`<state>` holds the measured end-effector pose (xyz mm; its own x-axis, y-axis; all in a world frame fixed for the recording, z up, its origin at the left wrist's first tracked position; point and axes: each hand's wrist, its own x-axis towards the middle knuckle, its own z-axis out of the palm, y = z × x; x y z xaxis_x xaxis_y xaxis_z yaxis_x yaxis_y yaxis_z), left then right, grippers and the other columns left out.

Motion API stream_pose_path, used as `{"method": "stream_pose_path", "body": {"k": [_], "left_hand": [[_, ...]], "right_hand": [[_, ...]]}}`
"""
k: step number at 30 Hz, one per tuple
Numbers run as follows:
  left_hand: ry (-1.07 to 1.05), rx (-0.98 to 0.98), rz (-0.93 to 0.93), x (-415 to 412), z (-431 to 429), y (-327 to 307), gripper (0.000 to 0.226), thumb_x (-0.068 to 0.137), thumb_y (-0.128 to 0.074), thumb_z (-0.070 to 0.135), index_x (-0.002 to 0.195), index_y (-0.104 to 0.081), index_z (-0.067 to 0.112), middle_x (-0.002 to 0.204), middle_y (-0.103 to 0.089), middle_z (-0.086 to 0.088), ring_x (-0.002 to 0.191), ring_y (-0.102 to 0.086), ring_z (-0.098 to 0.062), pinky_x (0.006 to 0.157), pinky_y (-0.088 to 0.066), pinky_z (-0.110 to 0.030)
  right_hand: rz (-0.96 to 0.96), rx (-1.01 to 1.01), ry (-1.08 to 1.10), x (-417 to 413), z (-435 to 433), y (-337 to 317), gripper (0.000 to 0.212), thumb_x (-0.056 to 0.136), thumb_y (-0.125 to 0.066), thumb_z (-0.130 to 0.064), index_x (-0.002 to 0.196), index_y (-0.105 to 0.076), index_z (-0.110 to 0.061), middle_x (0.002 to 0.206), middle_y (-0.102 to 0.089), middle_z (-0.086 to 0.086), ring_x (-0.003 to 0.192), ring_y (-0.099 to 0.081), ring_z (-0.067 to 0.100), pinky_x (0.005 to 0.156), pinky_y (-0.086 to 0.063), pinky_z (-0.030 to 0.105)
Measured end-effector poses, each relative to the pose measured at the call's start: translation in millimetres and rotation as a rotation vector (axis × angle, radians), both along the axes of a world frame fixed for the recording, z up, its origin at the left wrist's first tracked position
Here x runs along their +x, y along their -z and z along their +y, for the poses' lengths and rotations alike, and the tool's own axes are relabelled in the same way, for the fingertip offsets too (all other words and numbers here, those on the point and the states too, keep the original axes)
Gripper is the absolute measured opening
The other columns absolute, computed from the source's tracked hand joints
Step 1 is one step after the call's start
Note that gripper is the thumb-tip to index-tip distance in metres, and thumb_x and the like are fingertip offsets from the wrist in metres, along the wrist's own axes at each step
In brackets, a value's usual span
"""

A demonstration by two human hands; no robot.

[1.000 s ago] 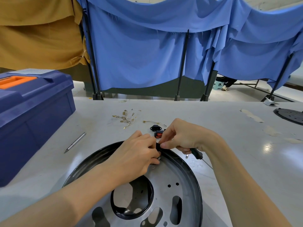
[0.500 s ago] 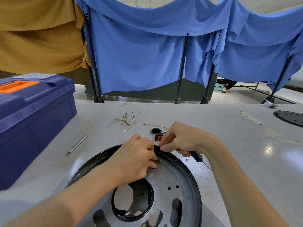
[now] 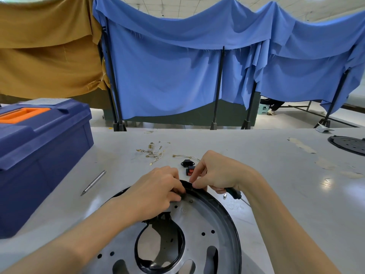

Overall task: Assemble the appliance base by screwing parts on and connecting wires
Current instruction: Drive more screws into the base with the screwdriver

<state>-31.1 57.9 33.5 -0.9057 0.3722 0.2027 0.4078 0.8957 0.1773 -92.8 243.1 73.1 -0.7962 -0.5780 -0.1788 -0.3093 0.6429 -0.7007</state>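
Black-rimmed metal base [image 3: 197, 220] lies on the table [image 3: 286, 184]; your left hand [image 3: 156, 192] curls its fingers onto the far rim, your right hand [image 3: 215, 173] pinches that rim, screwdriver [image 3: 234, 194] tucked beneath.

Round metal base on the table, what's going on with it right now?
A person is working at the far edge of the appliance base. The right hand pinches its black rim with a screwdriver tucked under the palm. The left hand curls onto the plate beside it, what it holds hidden. Loose wires, a black socket and a red switch lie on the table beyond, not yet fitted.
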Motion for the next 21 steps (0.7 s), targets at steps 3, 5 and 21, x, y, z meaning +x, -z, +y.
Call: {"method": "stream_pose_path", "body": {"k": [3, 5, 21], "left_hand": [[0.000, 0.020, -0.035, 1, 3, 2, 0.028, 0.095, -0.059, 0.032, 0.121, -0.067, 0.026, 0.109, -0.050, 0.012, 0.104, -0.045, -0.009, 0.092, -0.043, -0.033], [-0.001, 0.045, -0.044, 2, 6, 5, 0.035, 0.092, -0.060, 0.043, 0.122, -0.067, 0.026, 0.109, -0.049, 0.014, 0.103, -0.044, -0.005, 0.093, -0.042, -0.030], [0.049, 0.130, -0.120, -6, 8, 3, 0.053, 0.074, -0.080, 0.044, 0.120, -0.070, 0.020, 0.111, -0.044, 0.015, 0.109, -0.048, -0.007, 0.097, -0.038, -0.024]], "right_hand": [[0.017, 0.010, 0.029, 2, 0, -1, 0.019, 0.078, -0.064, 0.004, 0.097, -0.070, 0.004, 0.043, -0.055, 0.004, 0.033, -0.033, 0.018, 0.038, -0.033, 0.021], [0.016, 0.021, 0.052, 2, 1, -1, 0.024, 0.077, -0.062, 0.004, 0.101, -0.067, 0.003, 0.042, -0.054, 0.007, 0.031, -0.033, 0.017, 0.037, -0.033, 0.020], [0.082, 0.267, 0.271, -21, 44, 16, 0.010, 0.084, -0.071, 0.001, 0.093, -0.070, -0.004, 0.052, -0.059, 0.003, 0.033, -0.036, 0.013, 0.038, -0.033, 0.020]]}}
